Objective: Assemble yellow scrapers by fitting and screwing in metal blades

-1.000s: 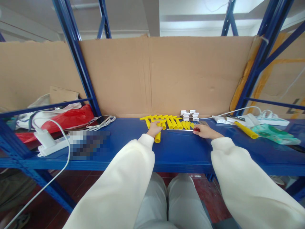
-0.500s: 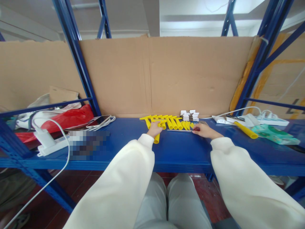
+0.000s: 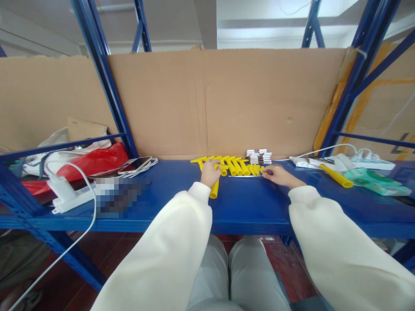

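My left hand (image 3: 210, 172) is closed around a yellow T-shaped plastic piece (image 3: 214, 190), whose tubular end points toward me; my fingers cover part of it. In my right hand (image 3: 278, 176) is a screwdriver (image 3: 244, 176) with a long thin metal shaft that points left. Its red and dark handle is mostly hidden by my fingers. A row of yellow T-shaped pieces (image 3: 237, 167) lies just behind, between the two hands. Smaller yellow pieces (image 3: 254, 169) line up to their right, and stacked white pieces (image 3: 258, 157) sit behind those.
A cardboard panel (image 3: 227, 103) closes off the back of the blue table (image 3: 246, 203). At right lie a yellow tube (image 3: 336, 176), a green packet (image 3: 376, 180) and cables. A white power strip (image 3: 73, 198), a red bag (image 3: 100, 162) and a phone (image 3: 138, 164) are at left.
The left hand has turned slightly over the yellow T-shaped piece. The right hand and screwdriver are almost where they were, with the grip on the handle slightly changed.
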{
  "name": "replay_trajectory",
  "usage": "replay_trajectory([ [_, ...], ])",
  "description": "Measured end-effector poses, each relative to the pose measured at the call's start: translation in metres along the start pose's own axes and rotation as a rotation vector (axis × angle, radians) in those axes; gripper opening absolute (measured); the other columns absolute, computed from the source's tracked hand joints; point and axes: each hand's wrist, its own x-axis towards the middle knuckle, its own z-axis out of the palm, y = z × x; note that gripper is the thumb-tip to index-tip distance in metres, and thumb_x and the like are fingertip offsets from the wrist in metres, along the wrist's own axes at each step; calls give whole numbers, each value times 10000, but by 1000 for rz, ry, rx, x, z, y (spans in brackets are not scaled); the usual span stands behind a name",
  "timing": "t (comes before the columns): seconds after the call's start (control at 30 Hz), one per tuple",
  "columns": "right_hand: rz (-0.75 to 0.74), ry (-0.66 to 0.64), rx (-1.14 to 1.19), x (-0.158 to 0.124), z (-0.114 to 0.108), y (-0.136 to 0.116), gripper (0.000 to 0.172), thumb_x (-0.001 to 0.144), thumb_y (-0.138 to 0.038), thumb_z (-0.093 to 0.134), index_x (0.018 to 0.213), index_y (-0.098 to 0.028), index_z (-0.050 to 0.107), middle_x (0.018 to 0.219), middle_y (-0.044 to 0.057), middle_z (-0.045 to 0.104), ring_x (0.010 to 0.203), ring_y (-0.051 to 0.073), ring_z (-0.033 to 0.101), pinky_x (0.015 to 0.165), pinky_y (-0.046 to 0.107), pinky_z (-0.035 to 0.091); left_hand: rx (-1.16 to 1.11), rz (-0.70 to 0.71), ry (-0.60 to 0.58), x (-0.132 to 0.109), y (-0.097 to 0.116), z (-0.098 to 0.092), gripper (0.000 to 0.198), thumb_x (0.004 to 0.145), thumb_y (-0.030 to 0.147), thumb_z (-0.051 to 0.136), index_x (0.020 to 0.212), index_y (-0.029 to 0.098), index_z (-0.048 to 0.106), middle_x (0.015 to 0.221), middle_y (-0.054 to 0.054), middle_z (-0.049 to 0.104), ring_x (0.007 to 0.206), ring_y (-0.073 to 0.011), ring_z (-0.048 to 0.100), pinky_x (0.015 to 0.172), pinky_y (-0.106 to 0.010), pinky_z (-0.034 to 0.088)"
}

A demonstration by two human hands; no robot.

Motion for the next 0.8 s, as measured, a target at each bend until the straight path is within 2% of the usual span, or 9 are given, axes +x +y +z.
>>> replay_trajectory([
  [0.2, 49, 94, 1, 11, 1, 10, 170, 856, -228, 583, 950, -212, 724, 1022, 75, 772, 979, 227, 707, 919, 341, 535, -15, 42, 22, -3, 3, 0, 316, 817, 31, 544, 996, 154, 773, 1088, -93, 746, 1027, -214, 675, 1039, -360, 488],
  [0.33, 140, 122, -71, 27, -3, 15, 216, 871, -210, 543, 996, -176, 716, 1030, 109, 767, 941, 227, 712, 868, 317, 534, -11, 51, -4, -4, 5, 1, 316, 821, 28, 533, 995, 129, 777, 1082, -104, 744, 990, -204, 679, 1018, -328, 497],
  [0.47, 258, 158, -177, 47, -6, 19, 294, 851, -212, 563, 1108, -162, 695, 1110, 140, 747, 1026, 263, 698, 880, 330, 525, 0, 43, -21, -5, 7, 2, 336, 815, 15, 523, 989, 153, 775, 1098, -86, 743, 1020, -202, 677, 1013, -324, 499],
  [0.6, 306, 198, -190, 63, -7, 16, 458, 841, -205, 564, 1293, -137, 602, 1266, 192, 675, 1169, 305, 638, 960, 396, 497, -9, 59, -30, -6, 8, 3, 335, 812, 10, 523, 977, 150, 778, 1087, -91, 743, 1026, -207, 679, 1024, -332, 494],
  [0.8, 481, 256, -150, 86, -7, 2, 483, 901, -325, 517, 1337, -121, 547, 1367, 241, 586, 1273, 376, 557, 1018, 562, 443, -21, 70, -10, -11, 7, 5, 326, 814, 15, 520, 959, 150, 779, 1053, -98, 741, 1022, -216, 674, 1001, -342, 509],
])
